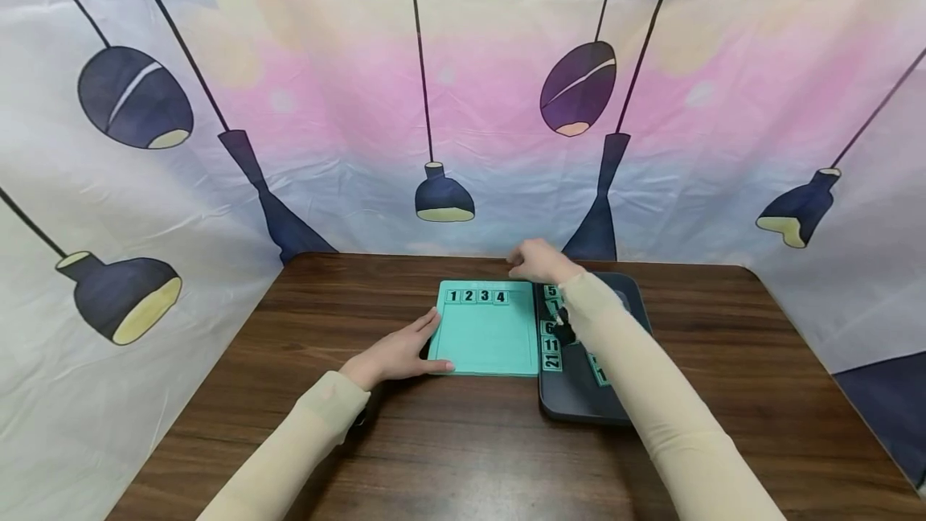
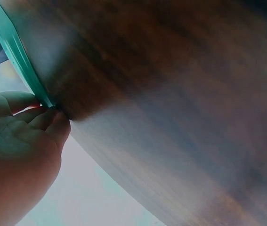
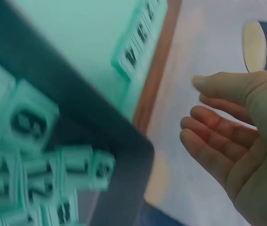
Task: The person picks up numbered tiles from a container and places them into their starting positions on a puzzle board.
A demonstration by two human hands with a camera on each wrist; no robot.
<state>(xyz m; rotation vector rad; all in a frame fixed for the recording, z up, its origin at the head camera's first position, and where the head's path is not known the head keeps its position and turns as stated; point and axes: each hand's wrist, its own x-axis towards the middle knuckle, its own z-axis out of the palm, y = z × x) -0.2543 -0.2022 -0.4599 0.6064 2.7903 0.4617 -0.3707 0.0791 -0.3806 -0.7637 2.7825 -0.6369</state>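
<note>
A mint-green square board (image 1: 485, 340) lies on the table. Along its back left edge runs a row of number tiles (image 1: 477, 297) reading 1, 2, 3, 4. My left hand (image 1: 396, 350) rests against the board's left side, thumb over the near corner and fingers spread along the edge. Beside the board on the right stands a black tray (image 1: 579, 404) with several loose number tiles (image 1: 551, 345), partly covered by my right forearm. My right hand (image 1: 538, 262) hovers over the back edge, near where board and tray meet. In the right wrist view its fingers bend loosely around nothing.
The brown wooden table (image 1: 325, 473) ends just behind the board. A cloth backdrop (image 1: 347, 87) printed with hanging lamps rises behind it. In the right wrist view, jumbled tiles (image 3: 79, 165) lie inside the tray's raised rim.
</note>
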